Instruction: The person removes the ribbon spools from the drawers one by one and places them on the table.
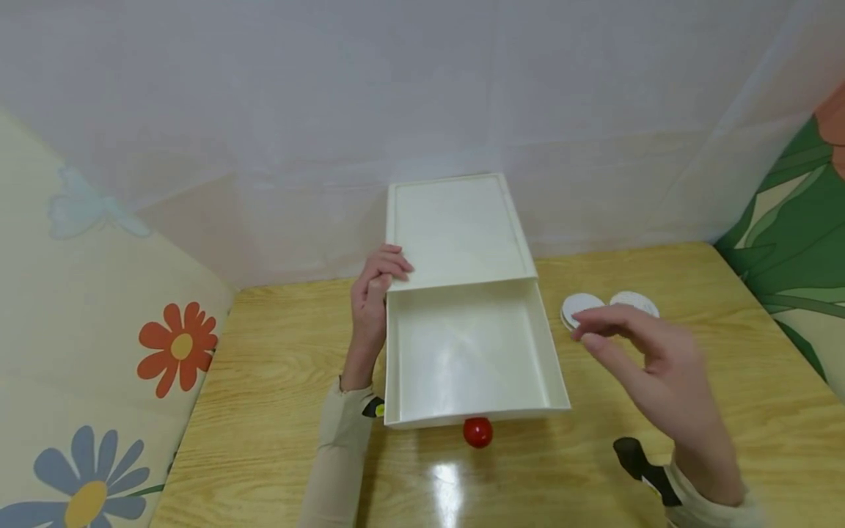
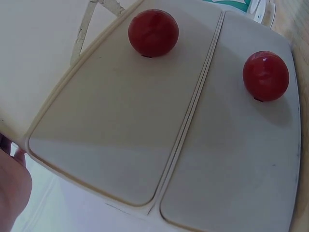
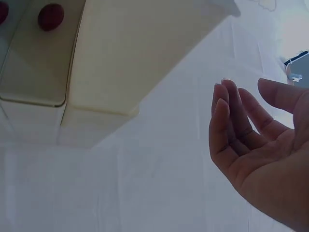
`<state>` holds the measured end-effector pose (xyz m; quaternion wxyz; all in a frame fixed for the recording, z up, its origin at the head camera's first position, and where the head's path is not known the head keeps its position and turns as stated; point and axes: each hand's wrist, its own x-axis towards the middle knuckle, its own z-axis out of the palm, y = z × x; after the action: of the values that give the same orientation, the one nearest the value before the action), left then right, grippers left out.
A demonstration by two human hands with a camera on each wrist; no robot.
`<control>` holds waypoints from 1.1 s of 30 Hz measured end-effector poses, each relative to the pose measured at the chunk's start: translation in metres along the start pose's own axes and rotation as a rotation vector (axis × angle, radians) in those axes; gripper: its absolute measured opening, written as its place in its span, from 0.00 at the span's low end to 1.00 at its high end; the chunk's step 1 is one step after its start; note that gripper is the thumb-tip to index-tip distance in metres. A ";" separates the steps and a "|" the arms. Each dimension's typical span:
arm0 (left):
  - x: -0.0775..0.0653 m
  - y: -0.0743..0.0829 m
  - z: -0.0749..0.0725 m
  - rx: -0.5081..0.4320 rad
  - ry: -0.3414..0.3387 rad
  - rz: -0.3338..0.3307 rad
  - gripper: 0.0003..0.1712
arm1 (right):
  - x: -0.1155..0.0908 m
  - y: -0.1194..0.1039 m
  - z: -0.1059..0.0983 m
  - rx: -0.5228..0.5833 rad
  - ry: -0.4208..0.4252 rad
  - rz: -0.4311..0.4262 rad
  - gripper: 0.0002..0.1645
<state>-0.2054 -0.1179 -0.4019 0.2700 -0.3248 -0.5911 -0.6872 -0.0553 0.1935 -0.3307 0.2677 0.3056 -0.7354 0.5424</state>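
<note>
A white two-drawer box (image 1: 455, 227) stands on the table, its upper drawer (image 1: 475, 352) pulled out toward me. Two red round knobs sit on the drawer fronts; the upper drawer's knob (image 3: 50, 17) and the other knob (image 2: 265, 76) both show from the wrists. My left hand (image 1: 376, 293) holds the box's left side near the front corner, fingers bent over the top edge. In the left wrist view only part of that hand shows. My right hand (image 1: 660, 374) hangs in the air to the right of the drawer, fingers loosely bent, holding nothing.
Two white round discs, a left one (image 1: 581, 309) and a right one (image 1: 635, 302), lie on the wooden table (image 1: 277, 440) right of the box. A pale curtain (image 1: 264, 110) hangs behind. Flower-printed panels flank the table on both sides.
</note>
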 end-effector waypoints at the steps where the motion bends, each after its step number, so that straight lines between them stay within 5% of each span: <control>1: 0.000 0.000 0.000 0.001 0.000 0.001 0.15 | -0.001 -0.002 0.003 -0.021 -0.010 -0.005 0.12; 7: 0.000 0.001 -0.001 0.011 -0.005 -0.006 0.14 | -0.007 -0.019 0.023 -0.070 -0.084 -0.062 0.14; 16: 0.003 0.005 -0.001 0.061 -0.008 0.050 0.14 | -0.013 -0.033 0.055 0.041 -0.339 -0.211 0.10; 33: 0.002 0.004 -0.001 0.038 0.004 0.036 0.14 | -0.026 -0.043 0.068 -0.364 -0.595 -0.130 0.12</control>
<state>-0.2038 -0.1198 -0.3980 0.2896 -0.3291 -0.5974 -0.6716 -0.0103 0.1231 -0.3406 0.1261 0.4437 -0.8447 0.2714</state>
